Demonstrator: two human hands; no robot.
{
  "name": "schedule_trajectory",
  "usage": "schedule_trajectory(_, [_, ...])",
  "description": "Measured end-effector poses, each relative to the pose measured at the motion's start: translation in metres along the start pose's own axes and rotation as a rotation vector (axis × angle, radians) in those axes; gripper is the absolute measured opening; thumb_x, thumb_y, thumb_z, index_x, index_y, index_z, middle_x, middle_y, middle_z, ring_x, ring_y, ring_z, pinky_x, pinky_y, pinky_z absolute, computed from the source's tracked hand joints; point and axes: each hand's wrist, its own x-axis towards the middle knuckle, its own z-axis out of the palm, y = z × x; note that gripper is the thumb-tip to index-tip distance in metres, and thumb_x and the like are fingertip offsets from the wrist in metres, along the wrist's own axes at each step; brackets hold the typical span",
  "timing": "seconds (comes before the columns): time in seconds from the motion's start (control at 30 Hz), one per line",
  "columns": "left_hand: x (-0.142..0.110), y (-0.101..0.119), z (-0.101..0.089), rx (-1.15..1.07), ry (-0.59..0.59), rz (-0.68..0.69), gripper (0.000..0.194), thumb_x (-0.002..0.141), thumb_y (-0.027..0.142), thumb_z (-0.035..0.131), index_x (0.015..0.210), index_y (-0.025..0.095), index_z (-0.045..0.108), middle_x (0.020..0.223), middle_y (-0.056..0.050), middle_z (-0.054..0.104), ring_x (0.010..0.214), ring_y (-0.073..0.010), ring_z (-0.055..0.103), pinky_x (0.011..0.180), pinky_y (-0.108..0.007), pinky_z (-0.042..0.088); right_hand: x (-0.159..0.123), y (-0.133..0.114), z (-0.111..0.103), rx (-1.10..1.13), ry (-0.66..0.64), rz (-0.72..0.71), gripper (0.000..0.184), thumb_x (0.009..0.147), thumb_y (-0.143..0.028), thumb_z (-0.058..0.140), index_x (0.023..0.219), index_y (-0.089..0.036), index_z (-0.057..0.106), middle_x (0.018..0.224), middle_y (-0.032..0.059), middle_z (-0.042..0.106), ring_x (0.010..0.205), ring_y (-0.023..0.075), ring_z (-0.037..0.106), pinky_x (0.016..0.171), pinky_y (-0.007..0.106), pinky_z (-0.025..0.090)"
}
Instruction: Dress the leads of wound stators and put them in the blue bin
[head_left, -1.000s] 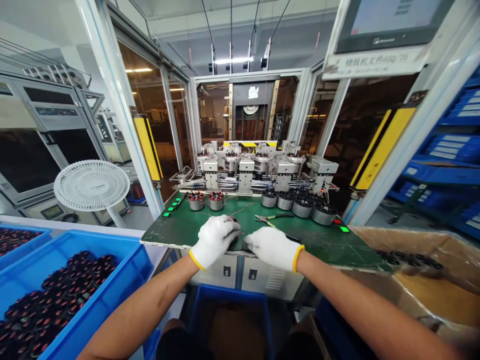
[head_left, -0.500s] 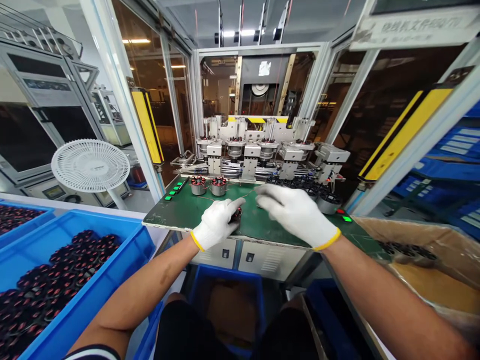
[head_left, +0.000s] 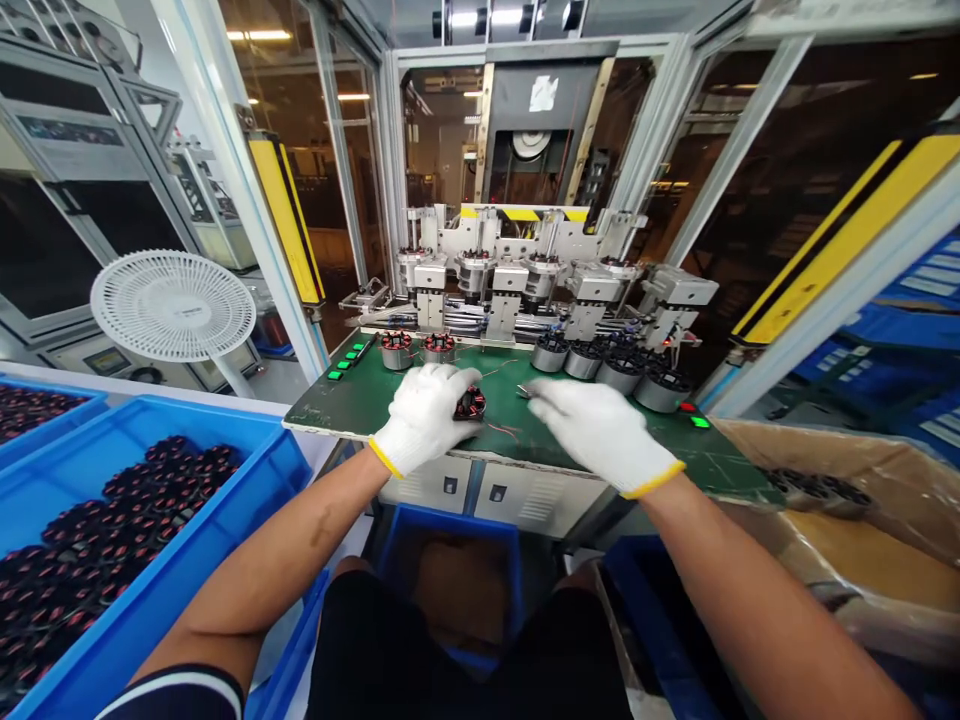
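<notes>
My left hand [head_left: 427,415], in a white glove, is closed around a motor stator [head_left: 470,404] with black insulation and red copper windings. Loose wire ends trail from it to the right over the green tabletop [head_left: 517,450]. My right hand [head_left: 581,420], also gloved, is closed on a small metal-tipped tool [head_left: 523,390]; only its tip shows, so its kind is unclear. That tip is apart from the stator. Two wound stators [head_left: 397,352] stand behind my left hand. Beyond my right hand sits a row of several unwound stators [head_left: 619,370] with black tops.
A winding machine [head_left: 517,275] with several stations lines the table's back. Yellow light curtains [head_left: 285,215] flank it. To the left are a white fan [head_left: 176,305] and a blue crate [head_left: 247,500] of wound stators. A lined carton [head_left: 885,470] stands right.
My right hand has come lower, and a metal tip now shows at its fingers. The stator in my left hand is now more visible, wires trailing. The head view has tilted slightly down.
</notes>
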Motion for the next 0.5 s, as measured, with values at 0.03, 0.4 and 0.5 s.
schedule_trajectory(0.03, [0.003,-0.004,0.000,0.006,-0.030,-0.011,0.072,0.063,0.058,0.073,0.124,0.025,0.054,0.107,-0.008,0.064,0.101,-0.0314,0.056,0.084,-0.041,0.045,-0.011,-0.007,-0.006,0.013,0.171,0.062,0.033,0.096,-0.034,0.041,0.120,-0.023,0.061,0.105,0.0063,0.069,0.090,0.0222,0.065,0.074,0.031,0.048])
schedule_trajectory(0.4, [0.008,-0.006,0.037,-0.141,-0.059,-0.094,0.060,0.069,0.046,0.065,0.124,0.026,0.055,0.111,-0.007,0.066,0.106,-0.0288,0.057,0.094,-0.041,0.039,-0.019,-0.101,0.081,-0.128,0.197,-0.071,0.049,0.096,-0.026,0.032,0.144,-0.018,0.035,0.141,0.0153,0.046,0.058,0.0155,0.056,0.050,0.030,0.039])
schedule_trajectory(0.5, [0.007,-0.004,0.038,-0.149,-0.030,-0.110,0.057,0.068,0.042,0.064,0.122,0.025,0.056,0.108,-0.007,0.068,0.105,-0.0286,0.058,0.092,-0.042,0.040,0.001,-0.084,0.083,-0.123,0.178,0.208,0.044,0.098,-0.030,0.030,0.141,-0.021,0.038,0.143,0.0139,0.043,0.064,0.0158,0.059,0.054,0.029,0.040])
